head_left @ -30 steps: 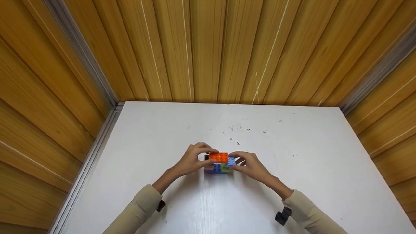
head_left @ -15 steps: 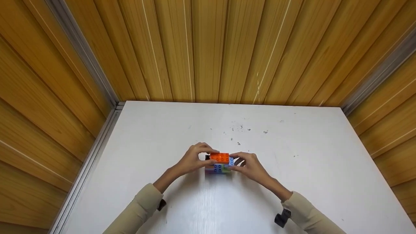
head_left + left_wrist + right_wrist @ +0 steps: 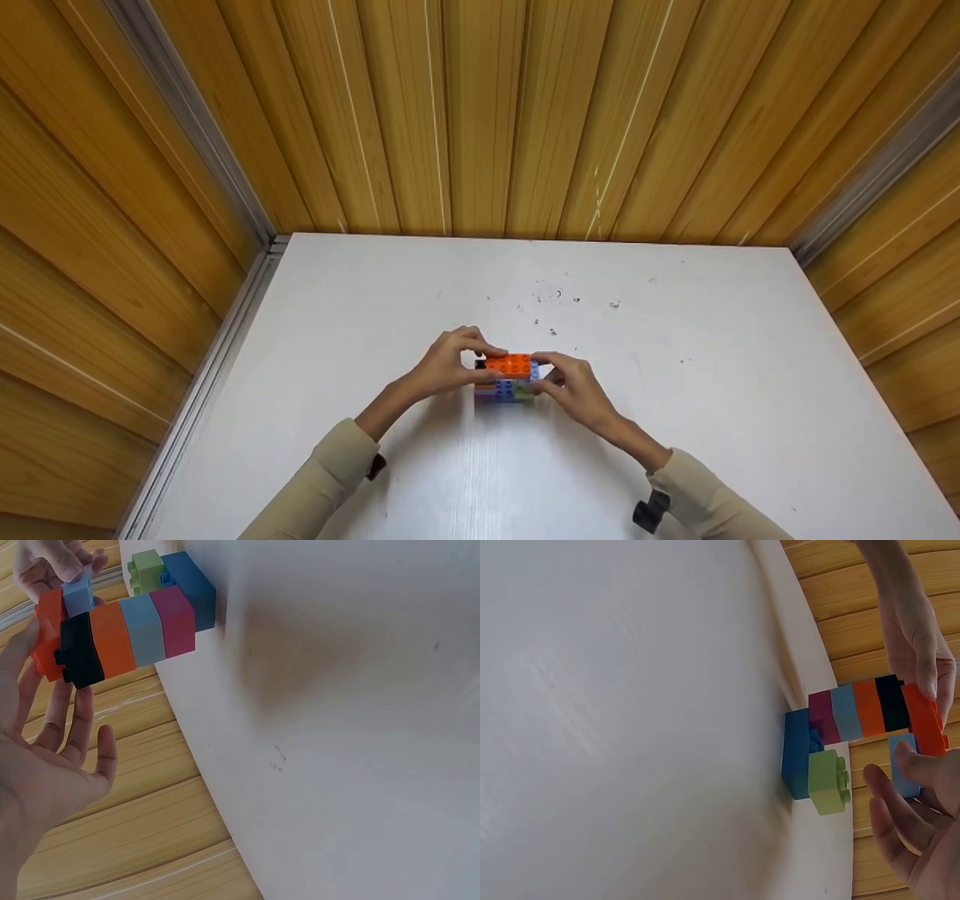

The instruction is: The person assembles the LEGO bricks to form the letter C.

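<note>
A toy building brick tower stands on the white table. Its base is a dark blue brick (image 3: 189,589), which carries a light green brick (image 3: 826,781) and a column of magenta (image 3: 825,717), pale blue (image 3: 846,713), orange (image 3: 868,708) and black (image 3: 892,703) bricks. On top lies a red-orange brick (image 3: 517,364), reaching rightward past the column. My left hand (image 3: 442,364) pinches it between thumb and fingers near its left end. Under its right end, my right hand (image 3: 585,386) pinches a light blue brick (image 3: 78,596), above the green brick with a gap between.
The white tabletop (image 3: 360,300) bears small dark marks (image 3: 555,298) beyond the hands. Wood-look panels (image 3: 480,120) rise behind the table and at both sides. A black wrist camera (image 3: 651,511) sits at the right sleeve.
The light blue brick and my right hand have shifted slightly left, so less of that brick shows beside the red-orange one. My left hand keeps its grip, and the head view drifts a little.
</note>
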`<state>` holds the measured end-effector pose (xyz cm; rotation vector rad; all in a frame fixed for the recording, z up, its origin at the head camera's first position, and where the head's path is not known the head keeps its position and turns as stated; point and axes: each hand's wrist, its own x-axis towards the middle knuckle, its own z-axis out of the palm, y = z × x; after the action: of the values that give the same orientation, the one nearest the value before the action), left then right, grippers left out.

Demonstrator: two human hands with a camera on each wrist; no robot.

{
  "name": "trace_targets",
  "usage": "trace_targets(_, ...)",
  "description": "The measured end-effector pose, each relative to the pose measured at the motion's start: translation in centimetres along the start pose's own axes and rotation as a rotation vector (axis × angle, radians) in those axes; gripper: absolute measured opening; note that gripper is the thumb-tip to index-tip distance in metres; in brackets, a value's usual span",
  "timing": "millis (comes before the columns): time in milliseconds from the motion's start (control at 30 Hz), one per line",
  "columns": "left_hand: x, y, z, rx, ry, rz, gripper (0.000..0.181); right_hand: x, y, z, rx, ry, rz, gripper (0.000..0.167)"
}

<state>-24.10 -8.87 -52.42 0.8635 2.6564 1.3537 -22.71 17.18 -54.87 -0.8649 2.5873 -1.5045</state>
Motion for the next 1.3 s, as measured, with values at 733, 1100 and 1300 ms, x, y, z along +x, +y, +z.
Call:
trace_targets(733, -0.5, 0.2, -0.4, 0.045, -0.052, -0.010, 0.041, -0.6, 0.5, 0.7, 0.008, 0.041, -0.007, 0.038)
trace_targets(1100, -2.7, -2.0, -0.1, -0.047, -0.122, -0.005, 0.052, -0.5, 0.6, 0.0, 0.025, 0.005, -0.017, 0.038)
trace_targets(1300, -3.1, -2.4, 0.2, -0.134, -0.128, -0.003, 0.044, -0.7, 0.7, 0.0, 0.070, -0.009, -0.003, 0.038)
